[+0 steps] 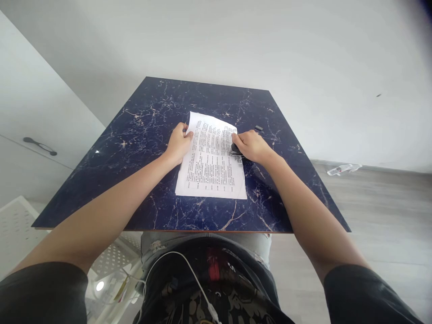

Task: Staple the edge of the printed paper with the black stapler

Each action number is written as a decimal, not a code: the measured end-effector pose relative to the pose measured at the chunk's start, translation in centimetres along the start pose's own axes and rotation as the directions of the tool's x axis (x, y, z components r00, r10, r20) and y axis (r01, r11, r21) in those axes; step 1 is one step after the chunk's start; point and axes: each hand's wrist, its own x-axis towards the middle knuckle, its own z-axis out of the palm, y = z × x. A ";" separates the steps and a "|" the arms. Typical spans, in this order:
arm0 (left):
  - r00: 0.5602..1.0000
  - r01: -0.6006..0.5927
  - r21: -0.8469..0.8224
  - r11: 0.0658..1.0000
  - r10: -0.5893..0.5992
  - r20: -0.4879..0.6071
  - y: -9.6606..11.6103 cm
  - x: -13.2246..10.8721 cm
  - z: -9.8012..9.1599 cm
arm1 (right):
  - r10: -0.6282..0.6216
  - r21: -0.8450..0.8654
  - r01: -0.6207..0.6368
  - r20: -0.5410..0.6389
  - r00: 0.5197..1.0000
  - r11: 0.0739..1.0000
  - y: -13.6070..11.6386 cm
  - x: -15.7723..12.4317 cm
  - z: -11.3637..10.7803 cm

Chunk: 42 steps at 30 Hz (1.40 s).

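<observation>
- white wall and grey floor are framing a dark blue marbled counter; a white cabinet with a black handle is standing to the left, and a white perforated crate is sitting low beside it.
- paper, white and dense with printed lines, is lying near the counter's middle, its far edge lifting slightly off the surface.
- left hand is resting on the paper's far left edge with fingers bent over it; whether it is pinching or only pressing, i cannot tell.
- right hand is closing over a black tool, perhaps a stapler, which is touching the paper's right edge.
- judging by this, the step in hand is pressing the tool onto the right edge while the left hand is steadying the sheet.
- a next move is calling for firm downward pressure from the right hand, with the left hand keeping the paper square and not letting it slide.
- a small dark piece is lying on the counter just beyond the right hand, apart from the paper.
- a clear bit of litter is lying on the floor, well apart to the right.
</observation>
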 end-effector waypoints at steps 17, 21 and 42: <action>1.000 0.004 0.041 0.999 -0.003 -0.007 0.3 0.3 -0.5 | 0.043 -0.056 -0.045 -0.040 0.998 0.997 -0.1 0.0 0.3; 1.000 0.012 0.027 1.000 -0.012 0.007 0.2 0.2 -0.4 | 0.054 -0.020 -0.055 -0.050 0.997 0.998 -0.2 -0.1 0.2; 1.000 0.013 0.080 0.997 -0.015 0.015 0.7 0.0 -0.4 | 0.025 -0.053 -0.027 -0.023 0.999 0.998 -0.1 0.0 0.3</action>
